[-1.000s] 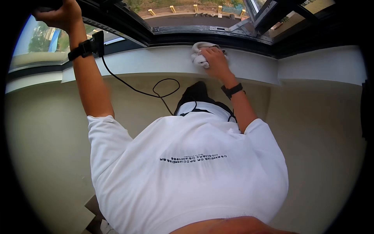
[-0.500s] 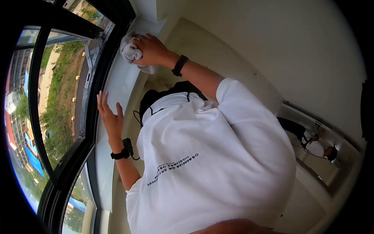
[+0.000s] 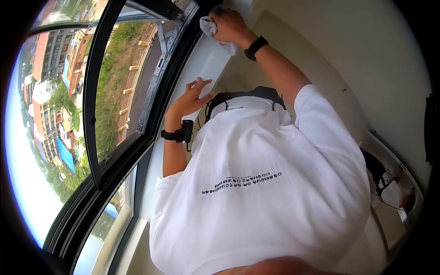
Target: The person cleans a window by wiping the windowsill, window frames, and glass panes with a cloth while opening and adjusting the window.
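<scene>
At the top of the view, my right hand (image 3: 231,27) is closed around a crumpled greyish-white cloth (image 3: 208,26). Part of the cloth hangs below my fingers onto the white window sill (image 3: 201,62), by the black window frame (image 3: 172,75). My left hand (image 3: 188,100) is open over the sill, fingers spread and holding nothing; whether it touches the sill I cannot tell. Each wrist wears a black band, and the left one carries a small black box (image 3: 186,131).
An open black-framed window sash (image 3: 91,105) lies to the left, with buildings and trees far below. A metal stay (image 3: 161,39) joins the frame. A pale wall (image 3: 348,50) stands on the right, with a mirror-like panel (image 3: 389,183) reflecting a person.
The view has shifted, so both hands appear farther right and higher. My left hand has turned, its fingers now pointing right across the sill. The cloth stays in my right hand.
</scene>
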The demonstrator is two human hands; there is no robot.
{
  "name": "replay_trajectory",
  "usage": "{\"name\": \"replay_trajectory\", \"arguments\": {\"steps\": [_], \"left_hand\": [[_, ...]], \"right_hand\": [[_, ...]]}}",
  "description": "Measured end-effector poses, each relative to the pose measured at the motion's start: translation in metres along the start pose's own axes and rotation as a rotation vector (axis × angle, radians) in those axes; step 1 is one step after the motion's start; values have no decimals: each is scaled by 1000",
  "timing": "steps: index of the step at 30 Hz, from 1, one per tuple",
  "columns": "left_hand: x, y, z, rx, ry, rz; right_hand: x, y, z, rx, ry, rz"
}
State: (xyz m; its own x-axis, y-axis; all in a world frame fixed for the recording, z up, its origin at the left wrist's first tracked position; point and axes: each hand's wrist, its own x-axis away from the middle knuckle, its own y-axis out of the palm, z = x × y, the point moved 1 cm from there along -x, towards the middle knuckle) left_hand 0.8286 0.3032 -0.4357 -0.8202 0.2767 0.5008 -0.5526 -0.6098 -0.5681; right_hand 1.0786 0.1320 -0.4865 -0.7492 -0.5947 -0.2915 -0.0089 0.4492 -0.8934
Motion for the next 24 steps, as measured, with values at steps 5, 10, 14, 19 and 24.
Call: {"name": "replay_trajectory", "arguments": {"steps": [5,10,14,19,24], "left_hand": [[2,-7,-15,294,-128,325],[-4,-8,-29,388,-118,404],[-26,-5,-33,210,42,481],[-49,-2,-22,-45,80,522],[-67,-8,-14,-52,66,426]], "right_hand": [[22,-10,-9,-123,12,-175],[80,-32,-60,-209,-12,-249],[90,-35,-34,-183,83,-105],[67,-54,0,-185,289,-27],[89,-51,-12,-180,263,-107]]}}
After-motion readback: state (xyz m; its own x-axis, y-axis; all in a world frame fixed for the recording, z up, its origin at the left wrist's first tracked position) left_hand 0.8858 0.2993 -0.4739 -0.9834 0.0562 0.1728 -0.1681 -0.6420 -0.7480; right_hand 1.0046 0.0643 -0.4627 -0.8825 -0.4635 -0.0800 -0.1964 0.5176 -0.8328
